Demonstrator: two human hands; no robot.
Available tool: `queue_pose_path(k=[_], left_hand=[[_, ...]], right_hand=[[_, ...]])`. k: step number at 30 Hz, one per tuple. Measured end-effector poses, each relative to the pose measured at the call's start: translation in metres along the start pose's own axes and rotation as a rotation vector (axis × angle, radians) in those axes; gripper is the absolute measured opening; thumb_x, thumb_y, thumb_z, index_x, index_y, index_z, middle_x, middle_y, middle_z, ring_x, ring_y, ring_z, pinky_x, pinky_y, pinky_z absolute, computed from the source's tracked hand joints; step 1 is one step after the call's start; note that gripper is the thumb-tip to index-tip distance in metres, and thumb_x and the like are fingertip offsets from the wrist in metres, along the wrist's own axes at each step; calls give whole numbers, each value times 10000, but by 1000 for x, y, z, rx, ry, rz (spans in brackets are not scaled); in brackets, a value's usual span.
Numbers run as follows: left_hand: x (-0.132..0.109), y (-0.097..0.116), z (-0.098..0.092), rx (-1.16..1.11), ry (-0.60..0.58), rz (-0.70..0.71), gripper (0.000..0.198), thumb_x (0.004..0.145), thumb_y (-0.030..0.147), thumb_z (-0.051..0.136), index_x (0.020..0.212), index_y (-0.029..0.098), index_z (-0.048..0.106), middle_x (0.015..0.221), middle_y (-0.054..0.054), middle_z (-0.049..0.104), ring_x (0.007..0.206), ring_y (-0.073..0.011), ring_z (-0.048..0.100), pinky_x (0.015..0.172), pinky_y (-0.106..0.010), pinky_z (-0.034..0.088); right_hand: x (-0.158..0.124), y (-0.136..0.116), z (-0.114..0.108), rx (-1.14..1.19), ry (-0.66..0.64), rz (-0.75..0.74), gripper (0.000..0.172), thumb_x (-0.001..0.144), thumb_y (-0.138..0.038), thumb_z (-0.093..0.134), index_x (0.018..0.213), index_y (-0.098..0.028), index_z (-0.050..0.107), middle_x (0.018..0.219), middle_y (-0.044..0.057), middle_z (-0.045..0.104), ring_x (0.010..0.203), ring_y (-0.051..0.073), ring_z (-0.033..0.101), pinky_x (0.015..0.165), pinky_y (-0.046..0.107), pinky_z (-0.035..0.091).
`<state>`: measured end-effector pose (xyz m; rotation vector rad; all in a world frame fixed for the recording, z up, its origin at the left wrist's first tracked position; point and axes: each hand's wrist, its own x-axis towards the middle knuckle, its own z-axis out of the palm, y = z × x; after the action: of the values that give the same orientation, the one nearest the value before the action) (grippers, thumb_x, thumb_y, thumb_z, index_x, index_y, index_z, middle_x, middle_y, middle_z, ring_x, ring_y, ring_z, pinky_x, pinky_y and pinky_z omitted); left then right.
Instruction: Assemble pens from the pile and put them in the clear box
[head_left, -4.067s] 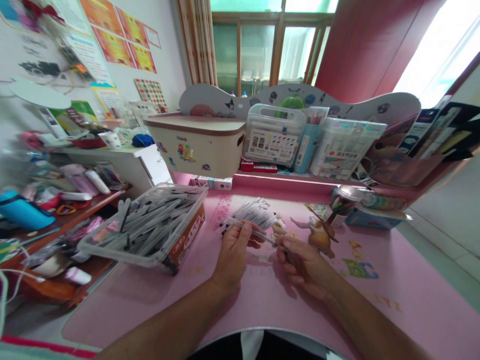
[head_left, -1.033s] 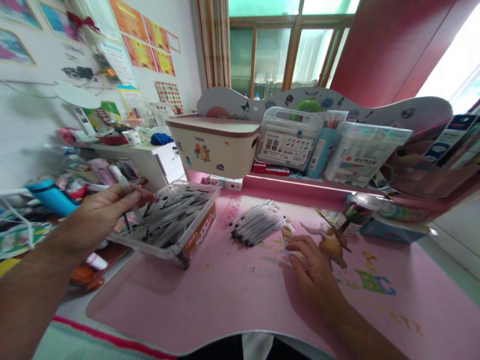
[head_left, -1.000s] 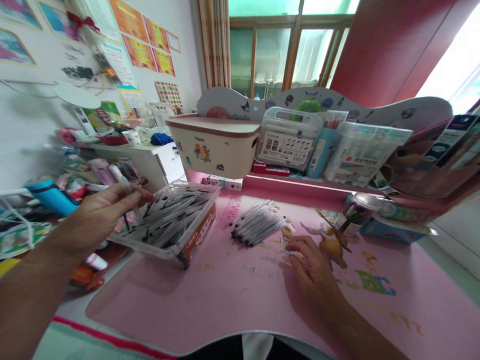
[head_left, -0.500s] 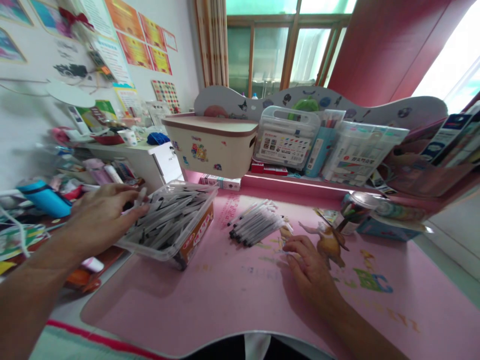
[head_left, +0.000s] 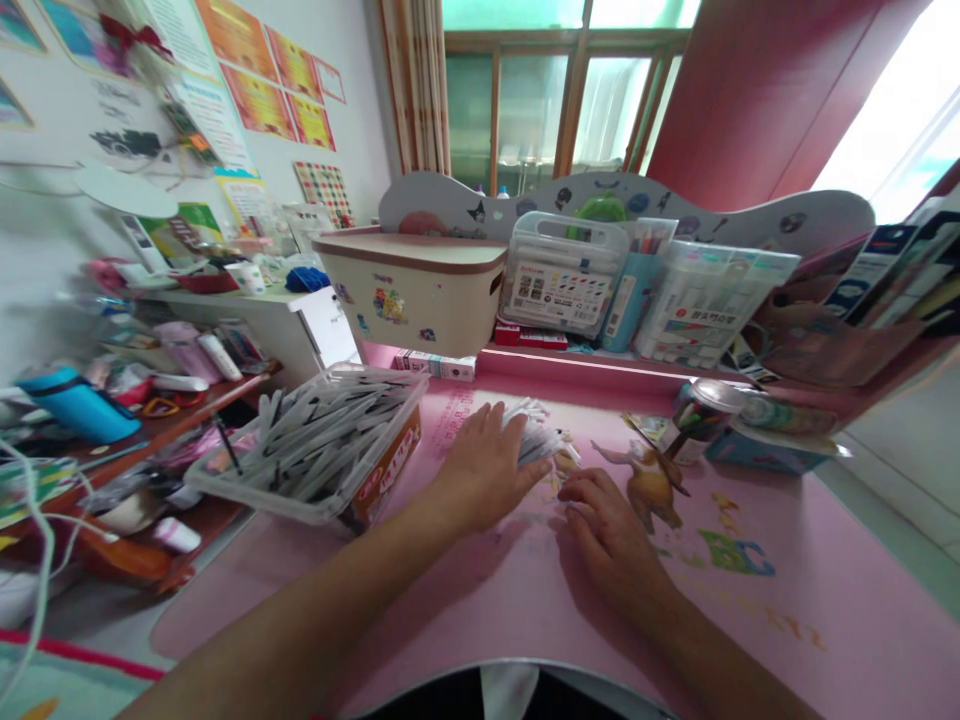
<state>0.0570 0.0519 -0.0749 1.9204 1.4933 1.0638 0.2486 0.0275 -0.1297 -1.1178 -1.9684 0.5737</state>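
Observation:
My left hand (head_left: 486, 468) lies over the near left part of a bundle of pens (head_left: 537, 440) on the pink desk (head_left: 480, 610). Its fingers are stretched forward and the thumb points out to the right; what is under the palm is hidden. Just right of the bundle, my right hand (head_left: 609, 530) rests on the desktop, fingers loosely bent and apart, with nothing seen in it. To the left stands a clear plastic box (head_left: 390, 470) heaped with pens (head_left: 322, 430), many with whitish barrels. One dark pen or refill (head_left: 226, 443) sticks up at the box's left side.
Along the back shelf are a cream lidded bin (head_left: 420, 300), a clear marker case (head_left: 562, 275) and another clear pen box (head_left: 712, 305). A can of pens (head_left: 705, 410) stands at the right rear. Cluttered shelves (head_left: 187, 400) lie beyond the desk's left edge.
My left hand has left the pen box and moved right onto the pen bundle. My right hand stays at nearly the same spot. The view has shifted slightly.

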Motion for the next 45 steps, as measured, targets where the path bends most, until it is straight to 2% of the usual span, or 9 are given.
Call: queue_pose_path(k=[3,6,12,18,22,32,36,39,45], left_hand=[[36,-32,21,111,-38,-181,821,511,526,845,1196,153,586,1491,-259,385,1443,-507,116,1146,-591,10],[48,-51,27,211,-129,-228,962,405,595,860,1208,157,563,1458,-291,400,1406,-552,184,1104,-643,106],[32,-54,25,245,-207,-118,724,575,538,796,1182,200,592,1327,-212,544,1296,-459,426,1082,-553,286],[20,-48,18,276,-298,-24,725,590,463,802,1235,226,573,1383,-133,530,1320,-378,419,1115,-475,300],[14,-43,11,442,-347,82,618,747,457,694,1279,175,551,1398,-151,520,1313,-341,435,1112,-457,312],[4,-32,4,637,-341,118,324,833,295,633,1127,160,624,1199,-124,607,1139,-278,539,1005,-387,421],[-1,-22,3,672,-268,134,267,832,260,628,1067,136,644,1148,-137,596,1079,-288,542,944,-394,455],[-11,-10,9,648,-282,204,191,869,253,582,1011,146,651,1079,-125,628,1047,-281,562,925,-395,461],[-34,-1,41,626,-516,261,203,894,192,504,1011,134,659,985,-111,693,919,-268,638,793,-366,500]], right_hand=[[1,0,-1,-5,-7,36,187,824,-103,460,872,-205,609,956,66,581,931,236,560,827,383,447],[2,-1,-2,-5,-1,77,175,818,-104,458,855,-208,594,945,61,574,909,228,552,799,375,441],[2,3,0,-20,-14,58,164,809,-107,467,832,-208,593,925,53,566,898,225,556,783,366,434],[2,12,2,-204,20,91,195,799,-96,466,882,-191,614,950,70,598,931,239,542,826,368,414],[2,24,4,-341,1,128,187,811,-93,482,896,-183,622,955,84,620,935,251,541,854,379,393],[0,36,7,-477,-78,90,288,814,-107,502,1076,-163,606,1192,121,606,1050,267,557,913,391,391],[0,33,7,-505,-40,88,240,848,-115,487,1030,-167,635,1117,120,614,1005,267,560,899,403,395],[0,31,5,-522,-16,93,209,864,-122,476,978,-172,644,1010,113,618,944,267,561,859,407,408],[4,39,4,-516,62,93,242,823,-105,453,989,-152,622,994,139,632,973,299,563,883,457,432]])
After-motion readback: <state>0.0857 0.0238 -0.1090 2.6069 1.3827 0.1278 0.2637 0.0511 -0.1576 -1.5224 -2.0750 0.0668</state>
